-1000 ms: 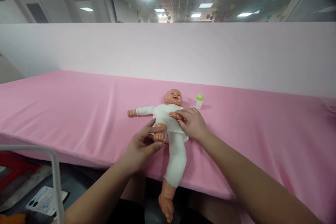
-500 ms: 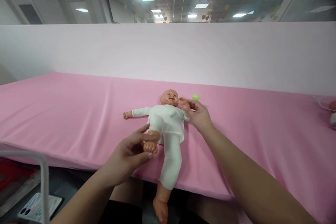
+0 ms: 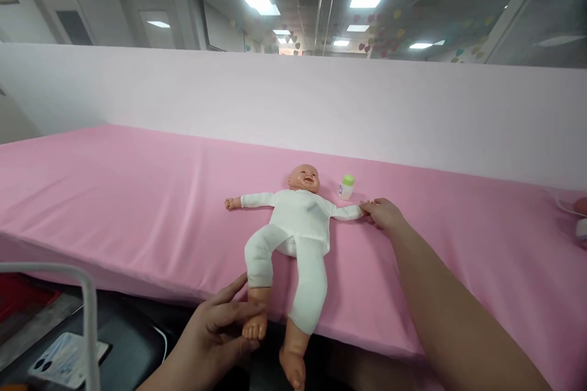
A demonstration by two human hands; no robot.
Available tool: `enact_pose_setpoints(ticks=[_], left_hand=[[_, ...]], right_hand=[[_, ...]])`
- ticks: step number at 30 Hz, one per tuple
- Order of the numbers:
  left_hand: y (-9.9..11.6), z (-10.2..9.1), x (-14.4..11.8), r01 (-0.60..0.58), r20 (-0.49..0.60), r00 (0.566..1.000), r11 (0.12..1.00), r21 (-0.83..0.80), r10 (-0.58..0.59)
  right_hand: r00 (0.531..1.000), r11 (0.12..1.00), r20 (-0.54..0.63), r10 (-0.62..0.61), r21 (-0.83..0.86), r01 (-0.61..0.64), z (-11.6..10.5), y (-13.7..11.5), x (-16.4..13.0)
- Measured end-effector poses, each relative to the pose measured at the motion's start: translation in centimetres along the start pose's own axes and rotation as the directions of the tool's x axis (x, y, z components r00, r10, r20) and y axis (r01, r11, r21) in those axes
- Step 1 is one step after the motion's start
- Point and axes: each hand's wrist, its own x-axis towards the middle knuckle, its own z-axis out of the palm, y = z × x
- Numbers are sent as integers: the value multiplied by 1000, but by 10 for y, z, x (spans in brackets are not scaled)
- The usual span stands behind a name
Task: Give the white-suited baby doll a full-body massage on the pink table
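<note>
At far left, a phone (image 3: 64,359) lies on a dark surface (image 3: 128,324). The left hand (image 3: 213,330) pinches 1 foot (image 3: 254,325) of the white-clothed doll (image 3: 300,214), which lies face-up on the pink sheet (image 3: 160,195), its 2 feet past the near edge. A green-capped bottle (image 3: 346,187) stands near the doll's head (image 3: 303,178). The right hand (image 3: 385,215) pinches the end of 1 outstretched arm (image 3: 347,213).

Have bald plastic baby doll (image 3: 300,214) dressed in white, lying face-up on pink sheet (image 3: 137,195), arms spread, feet past edge.
</note>
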Motion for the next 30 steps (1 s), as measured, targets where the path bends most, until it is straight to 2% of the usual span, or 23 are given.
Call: enact_pose_setpoints(ticks=[4,6,9,11,13,15,18,20,21,24,27,30], left_hand=[[12,-8,-2,32,109,993,997,74,-40],[20,-20,-2,99,169,980,994,54,-107],[27,-43,2,191,201,961,981,22,-191],[27,-57,10,227,144,964,974,2,-225],[25,-66,23,261,47,964,965,12,-261],[23,-71,44,276,-84,960,956,96,-268],[21,-75,87,225,-287,948,924,310,-135],[18,-79,120,177,-306,951,877,447,-36],[16,-81,136,191,-301,953,837,512,-34],[5,-92,179,292,-330,941,677,676,-77],[-11,-101,208,437,-405,895,554,709,-188],[-26,-109,218,482,-429,874,530,698,-230]], right_hand=[[1000,953,-11,-4,-304,0,-14,-7,-11],[1000,882,-2,-9,-471,7,-21,-10,-20],[999,808,17,-47,-587,48,-30,-11,-50],[994,794,25,-108,-600,101,-30,-6,-82],[969,823,74,-234,-515,238,-25,3,-124],[905,815,151,-398,-395,424,-14,18,-167],[771,685,227,-595,-360,634,6,43,-222],[695,580,281,-661,-396,712,18,57,-247],[676,537,327,-660,-424,729,24,61,-256],[675,465,382,-631,-511,723,44,69,-278],[701,459,285,-654,-587,667,66,69,-295],[717,519,157,-680,-588,621,84,68,-307]])
